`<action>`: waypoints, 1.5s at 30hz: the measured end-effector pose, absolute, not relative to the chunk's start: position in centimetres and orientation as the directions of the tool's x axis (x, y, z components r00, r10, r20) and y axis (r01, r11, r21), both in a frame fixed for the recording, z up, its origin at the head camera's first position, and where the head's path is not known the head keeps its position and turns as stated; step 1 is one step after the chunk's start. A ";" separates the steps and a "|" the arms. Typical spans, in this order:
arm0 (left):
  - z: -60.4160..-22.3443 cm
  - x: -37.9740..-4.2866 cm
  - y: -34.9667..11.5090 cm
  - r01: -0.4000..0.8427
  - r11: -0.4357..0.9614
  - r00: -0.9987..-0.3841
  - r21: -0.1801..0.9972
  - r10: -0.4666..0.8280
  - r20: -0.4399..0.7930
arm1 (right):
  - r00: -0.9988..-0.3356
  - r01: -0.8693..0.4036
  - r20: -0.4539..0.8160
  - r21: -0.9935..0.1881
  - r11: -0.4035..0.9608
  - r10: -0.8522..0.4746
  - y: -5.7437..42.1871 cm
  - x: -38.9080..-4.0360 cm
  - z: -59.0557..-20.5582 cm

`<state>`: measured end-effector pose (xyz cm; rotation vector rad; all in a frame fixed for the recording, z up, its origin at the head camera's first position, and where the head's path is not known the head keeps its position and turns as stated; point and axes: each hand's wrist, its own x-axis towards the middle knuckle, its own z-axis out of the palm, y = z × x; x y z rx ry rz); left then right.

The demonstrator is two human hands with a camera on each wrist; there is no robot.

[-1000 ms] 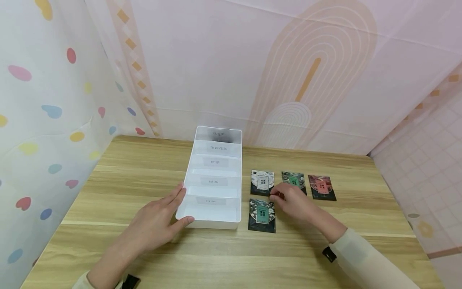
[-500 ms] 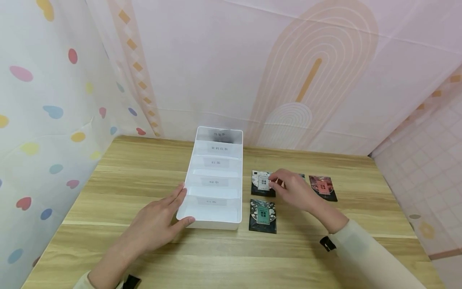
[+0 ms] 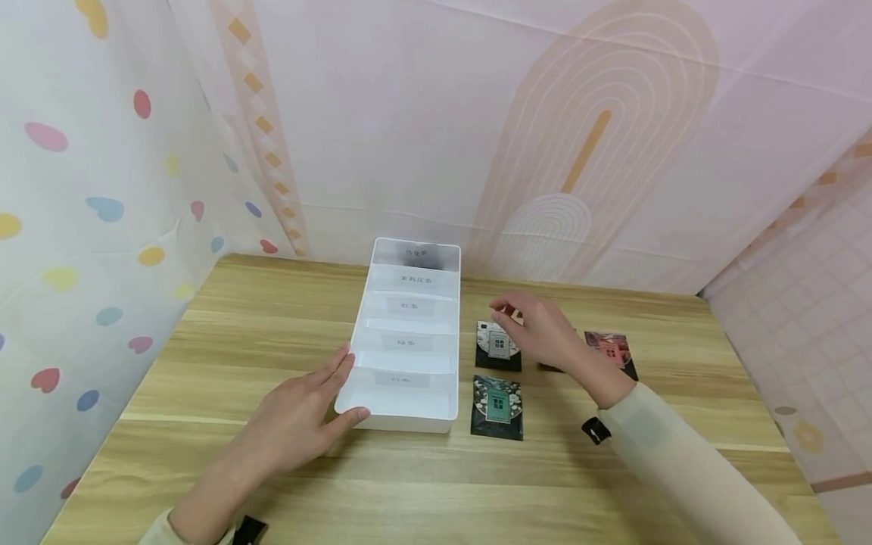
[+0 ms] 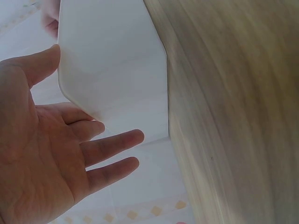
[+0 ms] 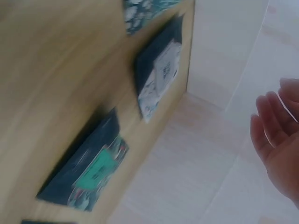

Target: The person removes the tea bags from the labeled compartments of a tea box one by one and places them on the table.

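Note:
A white divided box (image 3: 436, 425) stands lengthwise on the table, its several compartments labelled. My left hand (image 3: 289, 416) rests at its near left corner, thumb on the rim and fingers along the outer side. In the left wrist view the fingers of that hand (image 4: 51, 140) are extended beside the wall. My right hand (image 3: 538, 325) hovers over the far right part of the white-labelled tea sachet (image 3: 498, 347), fingers loosely bent, holding nothing. Nearer me lies a green-labelled tea sachet (image 3: 498, 409). Another green-labelled sachet (image 5: 96, 168) is mostly hidden under my right hand in the head view.
A red-labelled tea sachet (image 3: 616, 352) lies to the right, partly behind my right wrist. The wooden table (image 3: 422, 492) ends at the back against a patterned cloth (image 3: 381, 136). A polka-dot cloth (image 3: 102, 303) hangs on the left.
My right hand has moved from beside the white-labelled sachet to above its far edge, lifting away and covering the green sachet behind. My left hand stays on the box.

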<state>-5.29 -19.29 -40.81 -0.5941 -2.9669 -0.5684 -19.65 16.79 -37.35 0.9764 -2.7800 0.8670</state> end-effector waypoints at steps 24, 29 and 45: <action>-40.8 -5.4 -19.2 0.374 0.862 -0.927 0.341 0.351 0.128 | -0.846 -0.516 0.250 -0.607 0.604 -0.471 9.4 -25.1 -39.0; -40.9 -5.4 -19.2 0.372 0.863 -0.928 0.342 0.351 0.126 | -0.839 -0.525 0.220 -0.566 0.635 -0.497 8.0 -25.8 -39.6; -41.0 -5.3 -19.6 0.370 0.864 -0.929 0.341 0.348 0.127 | -0.822 -0.558 0.125 -0.372 0.741 -0.556 5.1 -27.3 -39.9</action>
